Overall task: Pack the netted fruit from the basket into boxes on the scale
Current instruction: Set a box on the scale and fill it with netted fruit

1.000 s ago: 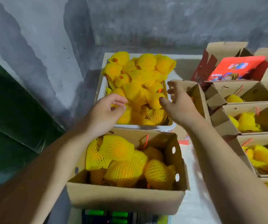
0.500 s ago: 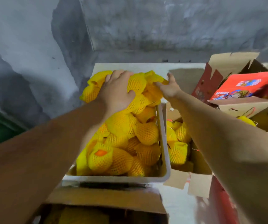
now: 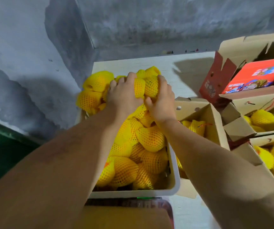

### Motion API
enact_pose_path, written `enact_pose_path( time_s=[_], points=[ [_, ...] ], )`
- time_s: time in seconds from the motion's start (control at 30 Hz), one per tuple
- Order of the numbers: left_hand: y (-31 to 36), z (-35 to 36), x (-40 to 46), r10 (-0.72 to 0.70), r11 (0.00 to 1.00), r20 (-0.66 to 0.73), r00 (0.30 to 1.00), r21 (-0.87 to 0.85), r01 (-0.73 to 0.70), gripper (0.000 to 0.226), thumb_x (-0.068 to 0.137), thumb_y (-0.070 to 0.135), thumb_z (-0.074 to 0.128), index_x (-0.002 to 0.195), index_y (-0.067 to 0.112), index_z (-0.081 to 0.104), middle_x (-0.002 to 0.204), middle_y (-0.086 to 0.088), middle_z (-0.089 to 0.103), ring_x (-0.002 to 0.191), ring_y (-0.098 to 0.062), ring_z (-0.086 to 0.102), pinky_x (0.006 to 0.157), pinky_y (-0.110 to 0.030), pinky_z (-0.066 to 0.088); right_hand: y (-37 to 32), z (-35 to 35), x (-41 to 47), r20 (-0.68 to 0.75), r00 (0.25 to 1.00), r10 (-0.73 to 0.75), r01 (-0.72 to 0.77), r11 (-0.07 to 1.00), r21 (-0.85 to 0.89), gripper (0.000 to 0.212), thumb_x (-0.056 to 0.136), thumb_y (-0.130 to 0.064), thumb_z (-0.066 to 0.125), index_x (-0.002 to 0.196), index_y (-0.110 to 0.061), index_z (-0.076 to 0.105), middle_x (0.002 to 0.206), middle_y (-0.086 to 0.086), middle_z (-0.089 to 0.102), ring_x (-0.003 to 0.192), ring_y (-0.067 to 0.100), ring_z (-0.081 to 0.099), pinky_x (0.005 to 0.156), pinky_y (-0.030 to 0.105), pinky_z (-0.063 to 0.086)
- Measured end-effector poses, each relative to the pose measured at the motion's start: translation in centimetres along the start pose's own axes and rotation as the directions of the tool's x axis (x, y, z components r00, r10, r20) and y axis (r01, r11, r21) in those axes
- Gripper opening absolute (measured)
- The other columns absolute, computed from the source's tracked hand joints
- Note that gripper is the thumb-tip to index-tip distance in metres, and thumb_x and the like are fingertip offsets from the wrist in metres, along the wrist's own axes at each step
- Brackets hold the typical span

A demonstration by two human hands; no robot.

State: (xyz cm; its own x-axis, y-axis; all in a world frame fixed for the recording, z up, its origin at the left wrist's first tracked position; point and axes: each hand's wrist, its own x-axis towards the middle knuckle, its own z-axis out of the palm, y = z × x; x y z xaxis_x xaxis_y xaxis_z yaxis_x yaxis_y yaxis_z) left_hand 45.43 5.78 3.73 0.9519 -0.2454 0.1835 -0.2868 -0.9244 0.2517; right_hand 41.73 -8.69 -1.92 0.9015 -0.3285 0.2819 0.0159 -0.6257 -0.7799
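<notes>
A white basket (image 3: 172,184) is heaped with fruit in yellow foam netting (image 3: 149,141). Both hands reach to its far end. My left hand (image 3: 123,95) is curled over a netted fruit (image 3: 139,87) on top of the pile. My right hand (image 3: 162,100) grips a netted fruit (image 3: 151,86) right beside it, thumbs nearly touching. At the bottom edge, the cardboard box (image 3: 124,217) stands on the scale (image 3: 169,205), only its near flap showing; its contents are out of view.
Open cardboard boxes (image 3: 215,123) with netted fruit stand right of the basket on a white table (image 3: 179,66). A red printed box (image 3: 257,75) sits at the back right. Grey concrete wall behind; a green panel (image 3: 5,151) at the left.
My view has tilted toward the basket, pushing the box on the scale nearly out of frame. Both hands moved from the near part of the basket to its far end and closed on netted fruit.
</notes>
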Motion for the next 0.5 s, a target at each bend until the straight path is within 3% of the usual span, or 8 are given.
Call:
enact_pose_path(
  time_s=[0.1,0.2,0.33,0.4,0.47,0.5],
  points=[
    [0.1,-1.6,-1.7,-0.011,0.999,-0.077,0.997,-0.045,0.008,0.078,0.070,0.048,0.081,0.139,0.033,0.046,0.135,0.000,0.058,0.122,-0.037,0.053,0.099,-0.046,0.041,-0.3,-1.1,-1.1,-0.037,0.998,0.052,-0.047,0.993,0.112,0.082,0.084,-0.018,0.073,0.157,-0.016,0.035,0.144,0.013,0.050,0.134,0.033,0.045,0.113,0.044,0.037],
    [0.1,-4.1,-4.8,-0.039,0.982,-0.163,0.986,-0.188,0.007,0.080,0.067,0.053,0.076,0.139,0.036,0.048,0.133,0.003,0.059,0.120,-0.038,0.053,0.097,-0.047,0.040,-2.0,-2.9,-3.2,-0.109,0.989,0.095,-0.061,0.958,0.280,0.077,0.086,-0.012,0.075,0.152,-0.009,0.037,0.146,0.012,0.050,0.136,0.027,0.048,0.114,0.050,0.040],
    [0.5,-8.0,-11.6,-0.128,0.890,-0.097,0.987,-0.451,0.071,0.075,0.067,0.066,0.074,0.135,0.043,0.052,0.121,0.012,0.065,0.117,-0.025,0.057,0.096,-0.038,0.046,-7.1,-7.0,-8.4,-0.031,0.995,-0.097,0.101,0.912,0.397,0.073,0.083,-0.006,0.075,0.147,-0.005,0.039,0.139,0.008,0.052,0.127,0.019,0.055,0.109,0.049,0.046],
    [1.4,-9.5,-16.4,-0.176,0.730,-0.024,0.984,-0.674,0.114,0.062,0.072,0.055,0.083,0.126,0.039,0.057,0.102,0.020,0.069,0.101,-0.007,0.065,0.084,-0.028,0.051,-9.9,-9.3,-12.2,0.070,0.994,-0.088,0.040,0.857,0.513,0.071,0.083,-0.009,0.070,0.147,-0.012,0.040,0.135,0.010,0.055,0.121,0.022,0.059,0.104,0.056,0.049],
    [2.3,-10.9,-21.8,-0.207,0.461,0.072,0.976,-0.872,0.163,0.053,0.077,0.036,0.088,0.119,0.041,0.055,0.095,0.023,0.073,0.090,0.004,0.069,0.077,-0.022,0.056,-12.7,-11.3,-16.6,0.142,0.989,-0.034,-0.061,0.788,0.613,0.062,0.086,-0.024,0.068,0.143,-0.027,0.046,0.134,0.010,0.058,0.122,0.028,0.061,0.103,0.061,0.049],
    [2.3,-11.9,-24.8,-0.199,0.310,0.150,0.968,-0.928,0.207,0.055,0.077,0.033,0.087,0.119,0.044,0.054,0.100,0.023,0.074,0.094,0.000,0.072,0.078,-0.027,0.061,-14.1,-12.1,-19.0,0.152,0.988,-0.026,-0.078,0.767,0.637,0.054,0.088,-0.033,0.068,0.140,-0.032,0.051,0.133,0.009,0.061,0.123,0.029,0.061,0.103,0.061,0.049]
  ],
)
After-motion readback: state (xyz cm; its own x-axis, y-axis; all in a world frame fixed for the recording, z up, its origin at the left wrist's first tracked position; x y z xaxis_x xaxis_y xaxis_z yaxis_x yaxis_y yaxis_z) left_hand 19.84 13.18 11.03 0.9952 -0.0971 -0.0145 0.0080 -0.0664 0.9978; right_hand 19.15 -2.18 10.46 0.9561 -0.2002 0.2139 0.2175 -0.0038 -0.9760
